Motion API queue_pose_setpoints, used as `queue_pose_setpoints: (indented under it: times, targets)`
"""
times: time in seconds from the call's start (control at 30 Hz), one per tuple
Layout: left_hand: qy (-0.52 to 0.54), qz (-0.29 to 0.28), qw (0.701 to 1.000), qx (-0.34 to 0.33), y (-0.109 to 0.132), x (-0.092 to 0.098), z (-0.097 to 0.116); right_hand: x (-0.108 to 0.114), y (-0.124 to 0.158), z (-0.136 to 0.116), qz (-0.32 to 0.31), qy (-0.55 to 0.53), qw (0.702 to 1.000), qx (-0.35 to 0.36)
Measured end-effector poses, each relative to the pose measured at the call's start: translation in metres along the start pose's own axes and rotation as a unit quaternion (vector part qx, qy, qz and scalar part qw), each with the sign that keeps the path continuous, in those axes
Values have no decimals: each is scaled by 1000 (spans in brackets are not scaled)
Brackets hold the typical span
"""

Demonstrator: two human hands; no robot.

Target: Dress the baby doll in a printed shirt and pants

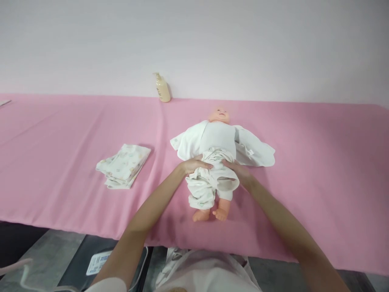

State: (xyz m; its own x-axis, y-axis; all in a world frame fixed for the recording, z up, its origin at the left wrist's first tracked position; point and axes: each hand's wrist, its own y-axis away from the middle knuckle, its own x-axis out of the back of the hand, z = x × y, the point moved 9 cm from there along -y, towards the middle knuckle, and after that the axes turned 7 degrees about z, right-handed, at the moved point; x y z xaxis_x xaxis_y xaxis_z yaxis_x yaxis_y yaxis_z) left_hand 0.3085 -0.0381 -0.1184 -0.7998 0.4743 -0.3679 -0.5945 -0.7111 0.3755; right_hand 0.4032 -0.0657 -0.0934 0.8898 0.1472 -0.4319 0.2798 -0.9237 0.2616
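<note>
Head | pants (203, 188) | between left hand (193, 164) and right hand (240, 172), touching both

A single view serves here, from a camera worn on the person's head, facing forward and down across the pink-covered table (319, 182). The wearer's white clothing (206, 273) enters at the bottom edge, close beneath the lens, and both arms (158, 209) stretch away from it toward the middle. The doll (219, 136) lies within arm's reach, feet toward the camera. Beyond the table's far edge, the pale wall (194, 44) fills the top, seen roughly face-on across the whole width.
</note>
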Motion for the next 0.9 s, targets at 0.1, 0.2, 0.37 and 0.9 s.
queue_pose_setpoints:
  times: [0.1, 0.2, 0.37, 0.9]
  targets:
    - [-25, 57, 998, 13, -1, 10, -3, 1, -3, 2, -3, -12, 1000, -5]
    - [-49, 94, 994, 8, 0, 13, -3, 7, -11, 11, -18, -5, 1000, -11]
    - [-51, 11, 998, -38, 0, -3, 2, -3, -11, 11, -101, 11, 995, 25]
    - [-88, -118, 989, 14, 1, -4, -10, 4, -14, 19, -130, 33, 991, 0]
